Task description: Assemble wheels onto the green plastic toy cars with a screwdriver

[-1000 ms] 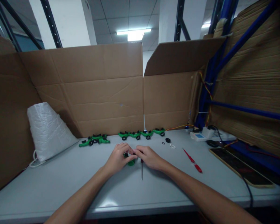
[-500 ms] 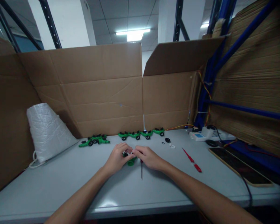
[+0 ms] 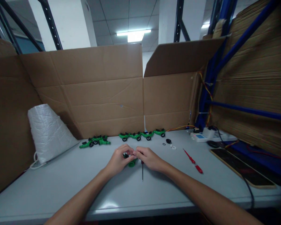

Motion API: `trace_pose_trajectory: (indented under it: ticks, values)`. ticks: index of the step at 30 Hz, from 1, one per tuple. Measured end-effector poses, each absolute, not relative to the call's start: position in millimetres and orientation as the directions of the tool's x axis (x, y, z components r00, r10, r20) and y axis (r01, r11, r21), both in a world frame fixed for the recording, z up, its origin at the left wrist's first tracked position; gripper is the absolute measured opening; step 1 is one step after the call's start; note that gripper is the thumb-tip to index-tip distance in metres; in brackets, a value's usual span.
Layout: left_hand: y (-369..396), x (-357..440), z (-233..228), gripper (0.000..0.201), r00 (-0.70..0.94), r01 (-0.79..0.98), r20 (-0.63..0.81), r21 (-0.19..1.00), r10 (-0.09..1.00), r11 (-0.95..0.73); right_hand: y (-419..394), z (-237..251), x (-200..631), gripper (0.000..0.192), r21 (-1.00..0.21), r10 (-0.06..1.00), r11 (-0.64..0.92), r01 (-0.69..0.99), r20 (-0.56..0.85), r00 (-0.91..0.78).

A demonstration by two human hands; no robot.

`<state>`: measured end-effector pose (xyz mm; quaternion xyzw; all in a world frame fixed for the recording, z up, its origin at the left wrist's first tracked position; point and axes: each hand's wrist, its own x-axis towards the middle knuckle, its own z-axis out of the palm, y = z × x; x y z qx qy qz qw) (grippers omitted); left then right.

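At the middle of the table my left hand (image 3: 122, 158) is closed round a green toy vehicle (image 3: 131, 163). The toy's round green end shows below the fingers, and the hand covers most of the rest. My right hand (image 3: 150, 158) is closed too, its thumb and fingertips meeting those of my left hand above the toy. Out of its palm side points the thin metal shaft of a screwdriver (image 3: 142, 173), aimed toward the table's front edge; the hand mostly hides the handle. Whether the fingertips pinch some small part, I cannot tell.
Several green toy vehicles with black wheels (image 3: 136, 136) line the back, with more in a cluster (image 3: 95, 141) at left. A black round part (image 3: 168, 141), white ring (image 3: 173, 147) and red pen-like tool (image 3: 193, 161) lie right. A white bag (image 3: 49, 134) and power strip (image 3: 202, 136) flank the table.
Hardly anything differs. Both hands keep their place with fingertips together, and the whole view has shifted very slightly.
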<state>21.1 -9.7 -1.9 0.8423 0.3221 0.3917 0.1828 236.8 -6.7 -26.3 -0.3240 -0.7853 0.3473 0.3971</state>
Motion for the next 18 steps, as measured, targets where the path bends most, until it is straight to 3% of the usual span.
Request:
trace_pose_trajectory:
  ticks: [18]
  values:
    - [-17.6, 26.1, 5.5, 0.025, 0.497, 0.37, 0.553, 0.563, 0.669, -0.739, -7.2, -23.7, 239.3, 0.06, -0.832, 0.794, 0.526, 0.174, 0.408, -0.451]
